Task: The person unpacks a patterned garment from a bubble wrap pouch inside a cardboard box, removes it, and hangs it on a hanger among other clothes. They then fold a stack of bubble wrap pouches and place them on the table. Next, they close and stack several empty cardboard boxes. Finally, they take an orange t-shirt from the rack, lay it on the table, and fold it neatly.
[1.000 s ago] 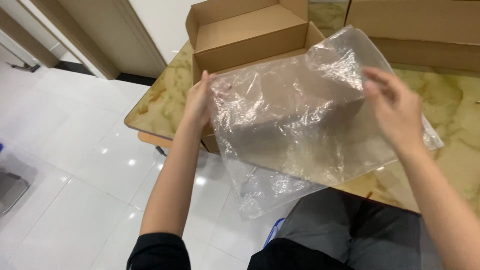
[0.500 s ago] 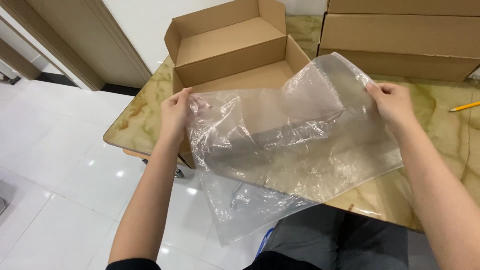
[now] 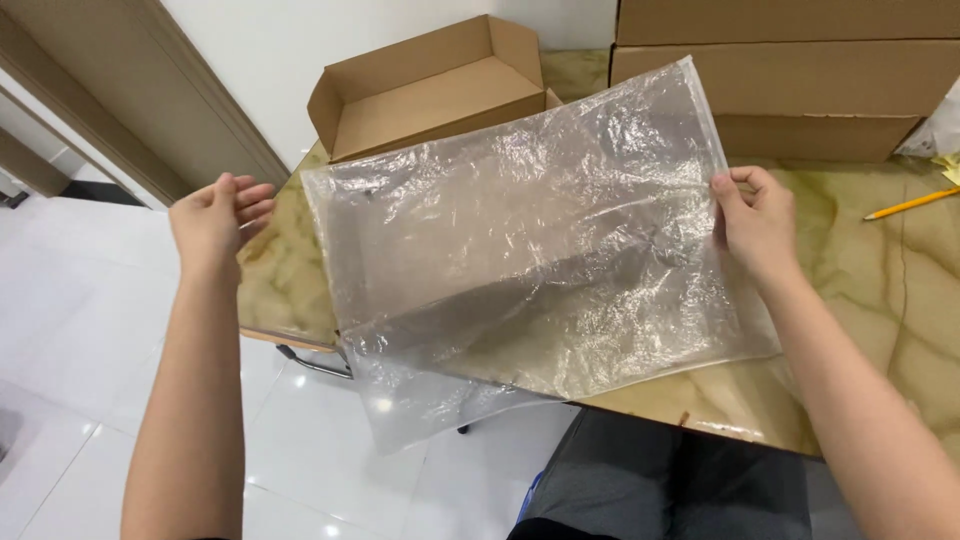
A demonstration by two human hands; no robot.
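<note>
A large clear plastic bag [image 3: 530, 250] is spread flat in the air in front of me, above the table's near edge. My right hand [image 3: 755, 220] pinches its right edge between thumb and fingers. My left hand [image 3: 215, 220] hovers open to the left of the bag, fingers apart, not touching it. Behind the bag an open brown cardboard box [image 3: 430, 90] sits on the table with its flaps up; its front part is hidden by the plastic.
The table [image 3: 900, 290] has a yellow-green marbled top. Closed cardboard boxes [image 3: 800, 70] are stacked at the back right. A yellow pencil [image 3: 910, 203] lies at the far right. White tiled floor lies to the left, and a door frame [image 3: 130, 90] stands behind.
My left hand has let go of the bag's left edge and moved away to the left. The bag is now spread flatter and wider, held by my right hand alone.
</note>
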